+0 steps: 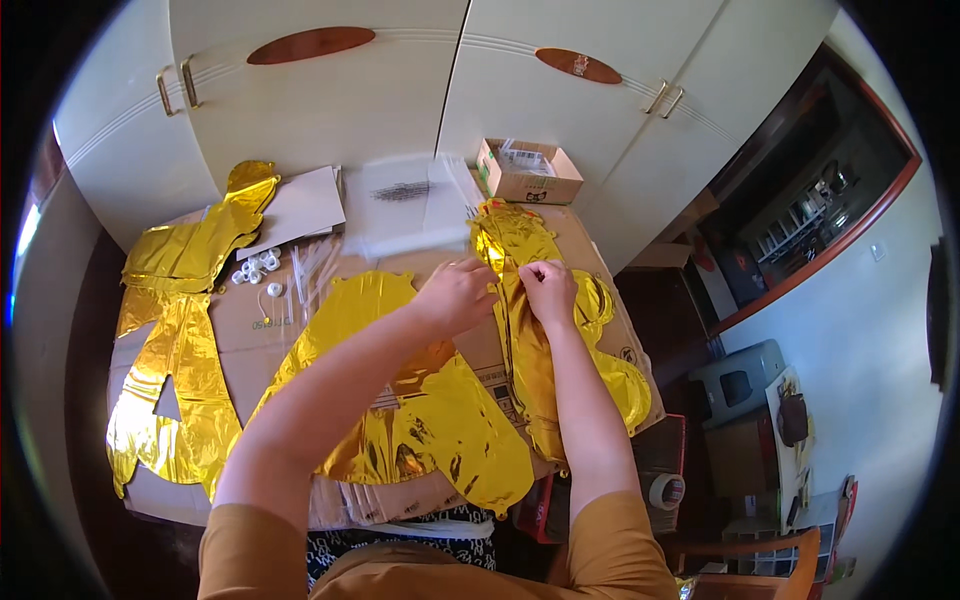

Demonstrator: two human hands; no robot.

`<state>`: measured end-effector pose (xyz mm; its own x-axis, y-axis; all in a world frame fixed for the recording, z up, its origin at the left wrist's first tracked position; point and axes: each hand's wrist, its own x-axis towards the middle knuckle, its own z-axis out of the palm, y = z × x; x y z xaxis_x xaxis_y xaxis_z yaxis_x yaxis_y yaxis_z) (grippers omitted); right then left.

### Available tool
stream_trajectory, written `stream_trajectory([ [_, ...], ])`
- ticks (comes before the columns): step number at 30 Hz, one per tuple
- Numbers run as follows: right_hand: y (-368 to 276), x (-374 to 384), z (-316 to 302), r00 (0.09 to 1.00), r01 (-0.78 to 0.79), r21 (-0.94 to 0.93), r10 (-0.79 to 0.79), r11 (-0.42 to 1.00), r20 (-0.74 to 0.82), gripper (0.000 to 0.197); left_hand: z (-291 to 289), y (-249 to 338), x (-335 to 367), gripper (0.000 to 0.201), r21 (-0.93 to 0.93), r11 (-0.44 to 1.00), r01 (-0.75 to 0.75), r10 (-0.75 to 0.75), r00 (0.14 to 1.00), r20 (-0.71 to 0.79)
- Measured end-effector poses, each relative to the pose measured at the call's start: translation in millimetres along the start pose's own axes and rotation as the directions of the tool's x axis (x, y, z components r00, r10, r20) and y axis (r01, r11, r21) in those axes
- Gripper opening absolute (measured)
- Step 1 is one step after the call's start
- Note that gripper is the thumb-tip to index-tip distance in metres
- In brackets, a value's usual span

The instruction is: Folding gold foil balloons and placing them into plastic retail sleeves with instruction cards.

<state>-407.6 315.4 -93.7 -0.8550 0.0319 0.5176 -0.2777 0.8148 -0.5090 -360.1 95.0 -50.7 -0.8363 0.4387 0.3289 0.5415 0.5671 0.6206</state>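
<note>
White wardrobe doors (400, 90) fill the back of my view. Flattened cardboard (300, 320) covers the surface, carrying flat gold foil balloons (170, 330) on the left and centre, white sheets (300, 205), a small open cardboard box (528, 172) and white plastic rings (255, 268). My left hand (455, 295) and right hand (548, 290) both pinch the gold foil balloon (525, 350) lying right of centre.

One head-worn fisheye view looks steeply down, close over the cardboard-covered table (260, 330); white cupboards (400, 90) beyond.
</note>
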Motion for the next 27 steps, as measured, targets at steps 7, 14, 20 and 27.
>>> stream_trajectory([
  [7, -1, 1, 0, 0.998, -0.056, 0.121, 0.056, 0.991, 0.010, 0.014, 46, 3, 49, 0.041, 0.080, 0.863, 0.500, -0.459, 0.840, -0.290],
  [14, 22, 3, 2, 0.975, -0.183, 0.404, 0.219, 0.896, -0.043, 0.019, 41, 3, 59, 0.032, 0.161, 0.752, 0.639, -0.612, 0.768, -0.189],
  [20, 30, 9, -8, 0.903, -0.353, 0.801, 0.400, 0.483, 0.156, 0.016, 52, -4, 56, 0.028, 0.421, 0.819, 0.390, -0.152, 0.855, -0.495],
  [27, 38, 6, -17, 0.932, -0.317, 0.770, 0.332, 0.554, 0.144, 0.017, 72, 46, 50, 0.062, 0.417, 0.908, -0.046, 0.022, 0.998, 0.061],
])
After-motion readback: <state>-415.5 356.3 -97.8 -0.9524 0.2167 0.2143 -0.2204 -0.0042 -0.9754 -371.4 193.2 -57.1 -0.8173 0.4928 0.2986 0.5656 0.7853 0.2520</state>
